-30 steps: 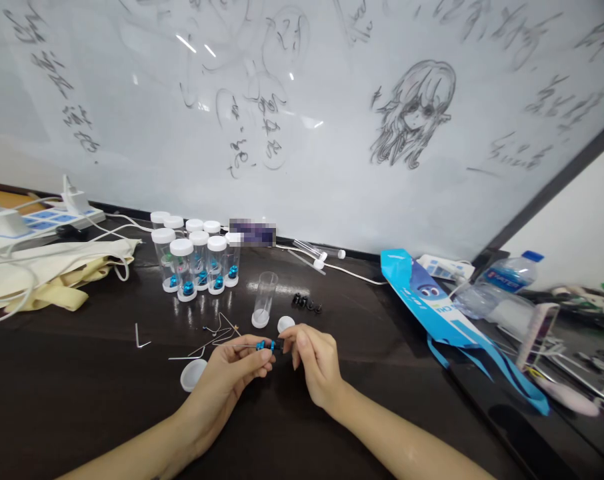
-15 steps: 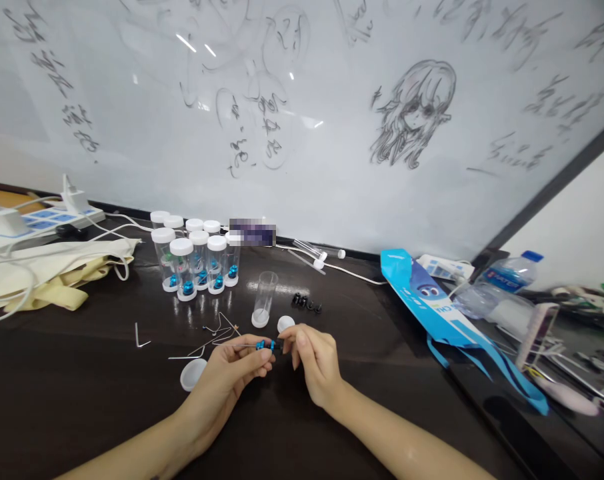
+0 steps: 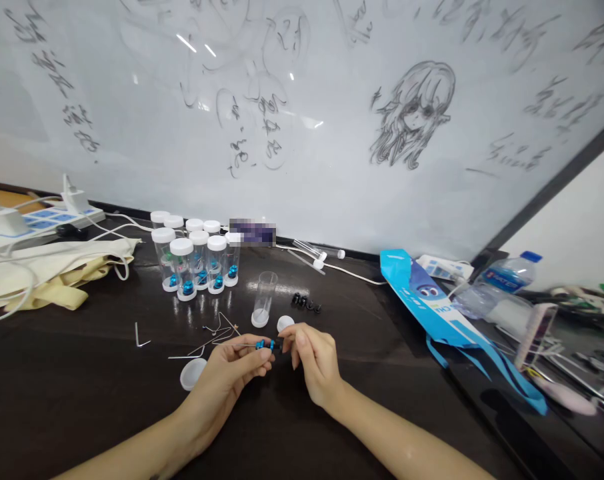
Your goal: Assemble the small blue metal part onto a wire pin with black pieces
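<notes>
My left hand (image 3: 237, 367) pinches a small blue metal part (image 3: 262, 345) between thumb and fingers. A thin metal rod runs into its left end. From its right end sticks a small black piece (image 3: 277, 346), at which the curled fingers of my right hand (image 3: 315, 363) close; the exact contact is partly hidden. Just beyond the hands, an open clear tube (image 3: 266, 293) stands on the table. A white cap (image 3: 285, 325) lies behind my right fingers, and a larger white lid (image 3: 193, 375) is beside my left wrist. Several small black parts (image 3: 307, 303) sit to the tube's right.
Several white-capped tubes (image 3: 183, 270) with blue parts inside stand at back left. A hex key (image 3: 140, 336) and thin bent wires (image 3: 222, 330) lie on the dark table (image 3: 107, 400). Rightward are a blue bag (image 3: 427, 300) and a water bottle (image 3: 509, 275); a whiteboard rises behind.
</notes>
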Tool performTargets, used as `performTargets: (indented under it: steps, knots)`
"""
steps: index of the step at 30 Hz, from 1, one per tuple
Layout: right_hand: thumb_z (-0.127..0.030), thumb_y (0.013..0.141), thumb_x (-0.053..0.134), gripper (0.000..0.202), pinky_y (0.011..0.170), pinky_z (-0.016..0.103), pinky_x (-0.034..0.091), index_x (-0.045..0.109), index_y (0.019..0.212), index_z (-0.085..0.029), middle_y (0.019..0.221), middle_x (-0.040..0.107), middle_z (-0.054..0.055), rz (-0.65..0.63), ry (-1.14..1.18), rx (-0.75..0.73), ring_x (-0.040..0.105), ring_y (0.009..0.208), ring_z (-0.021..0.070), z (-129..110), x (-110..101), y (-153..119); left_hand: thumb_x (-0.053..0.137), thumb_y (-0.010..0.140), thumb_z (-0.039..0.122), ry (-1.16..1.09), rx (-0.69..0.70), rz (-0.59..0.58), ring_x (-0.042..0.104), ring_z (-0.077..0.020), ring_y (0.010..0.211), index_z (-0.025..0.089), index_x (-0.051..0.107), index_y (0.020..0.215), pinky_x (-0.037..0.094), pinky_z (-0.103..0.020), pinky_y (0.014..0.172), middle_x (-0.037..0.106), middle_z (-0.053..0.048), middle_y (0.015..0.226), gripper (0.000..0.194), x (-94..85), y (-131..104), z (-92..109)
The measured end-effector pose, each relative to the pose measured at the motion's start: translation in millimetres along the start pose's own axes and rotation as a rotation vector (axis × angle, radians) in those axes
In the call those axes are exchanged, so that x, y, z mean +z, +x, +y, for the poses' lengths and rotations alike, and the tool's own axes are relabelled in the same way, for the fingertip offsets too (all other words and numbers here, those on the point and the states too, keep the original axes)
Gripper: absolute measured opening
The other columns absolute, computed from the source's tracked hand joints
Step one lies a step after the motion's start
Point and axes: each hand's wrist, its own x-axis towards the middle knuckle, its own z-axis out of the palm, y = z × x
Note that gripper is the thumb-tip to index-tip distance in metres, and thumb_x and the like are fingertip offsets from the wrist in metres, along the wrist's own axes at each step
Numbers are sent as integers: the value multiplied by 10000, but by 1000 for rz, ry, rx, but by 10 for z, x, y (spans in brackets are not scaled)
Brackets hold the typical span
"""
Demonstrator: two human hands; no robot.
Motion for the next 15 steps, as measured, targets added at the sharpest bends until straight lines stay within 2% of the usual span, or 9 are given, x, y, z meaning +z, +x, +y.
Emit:
performTargets:
  steps: [15]
  knots:
    - [-290,1022,330,372,630,284,475,678,971,-171,551,523,-14,-7,14,2,584,555,156,-3,-5,-1,835,679,171,8,0,-1,621,-90,623,149,768,833,500,-161,639,735,-24,691,170,-7,-20,-4]
